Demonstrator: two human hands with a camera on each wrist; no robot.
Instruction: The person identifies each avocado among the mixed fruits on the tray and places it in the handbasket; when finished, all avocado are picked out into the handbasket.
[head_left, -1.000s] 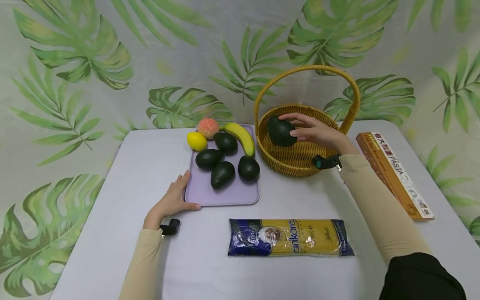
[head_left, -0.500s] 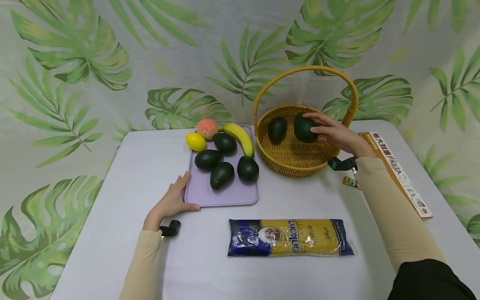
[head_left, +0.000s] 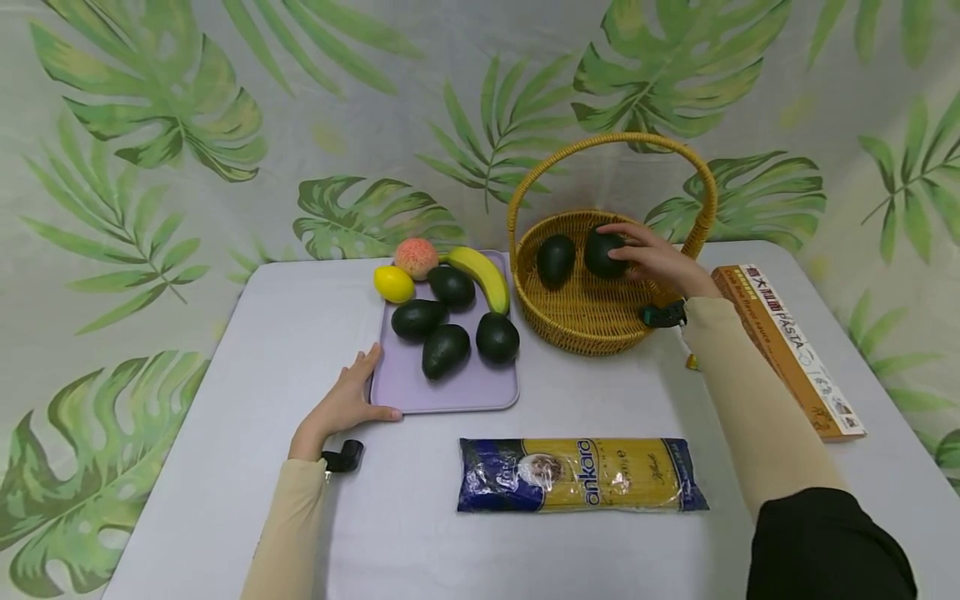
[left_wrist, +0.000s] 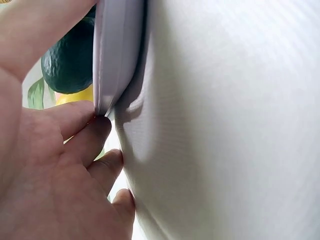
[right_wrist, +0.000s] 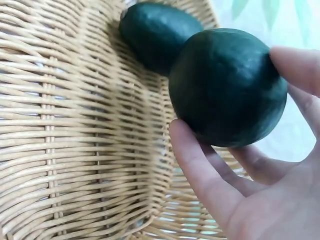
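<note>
In the head view my right hand (head_left: 648, 254) grips a dark green avocado (head_left: 602, 252) inside the wicker basket (head_left: 577, 337). Thumb and fingers curve around that fruit in the right wrist view. A second avocado (head_left: 556, 260) lies in the basket just left of it. My left hand (head_left: 343, 402) spans the near left corner of the lilac tray (head_left: 465, 396), relaxed fingers touching its side and thumb by its front edge. On the tray lie several avocados (head_left: 446, 351) and a banana (head_left: 483, 279); a peach (head_left: 416, 258) and a lemon (head_left: 393, 284) sit at its far left corner.
A bag of spaghetti (head_left: 581, 475) lies across the front of the table. Right of the basket is a long pasta box (head_left: 791, 350), partly behind my right forearm. A small packet (head_left: 692, 362) peeks out beside that forearm. The basket's tall handle (head_left: 626, 137) arches above it.
My right hand has carried its avocado from the basket's left side to the right, then slightly back left. The avocado on the left has come into view. My left hand has stayed at the tray.
</note>
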